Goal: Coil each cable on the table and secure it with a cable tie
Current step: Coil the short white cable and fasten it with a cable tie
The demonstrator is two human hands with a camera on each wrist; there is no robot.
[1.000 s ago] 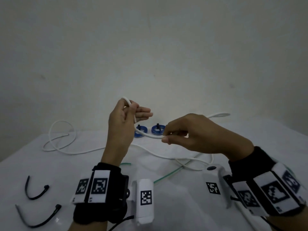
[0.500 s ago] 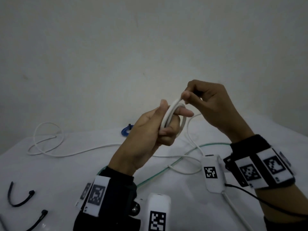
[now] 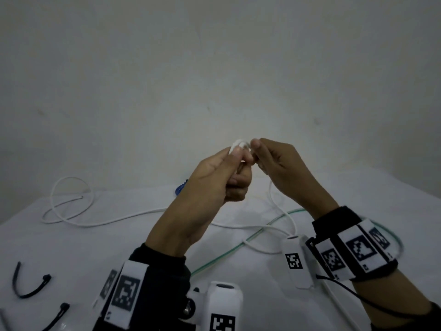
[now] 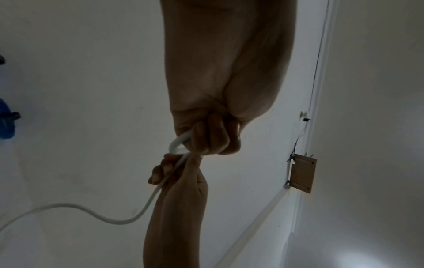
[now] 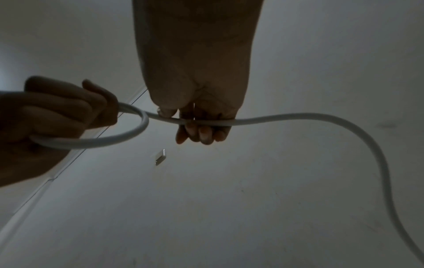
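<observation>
A white cable [image 3: 100,224] trails across the white table, and its near end is wound into small loops [image 3: 239,143] held up in the air. My left hand [image 3: 235,161] grips those loops in curled fingers. My right hand [image 3: 256,149] pinches the cable right beside them; the free length hangs from it down to the table. In the right wrist view the white cable [image 5: 286,117] crosses under my right fingers [image 5: 201,132] and loops back into my left hand [image 5: 57,116]. In the left wrist view the loop [image 4: 177,142] pokes out of my left fist.
A green cable [image 3: 238,247] runs across the table under my hands. Two black cable ties [image 3: 31,286] lie at the near left edge. Blue coiled cables [image 3: 180,187] sit at the back, mostly hidden behind my left hand. A plain wall stands behind the table.
My right hand carried the cable up from below and brought it against the loops in my left hand. The two hands have drawn close together and now touch.
</observation>
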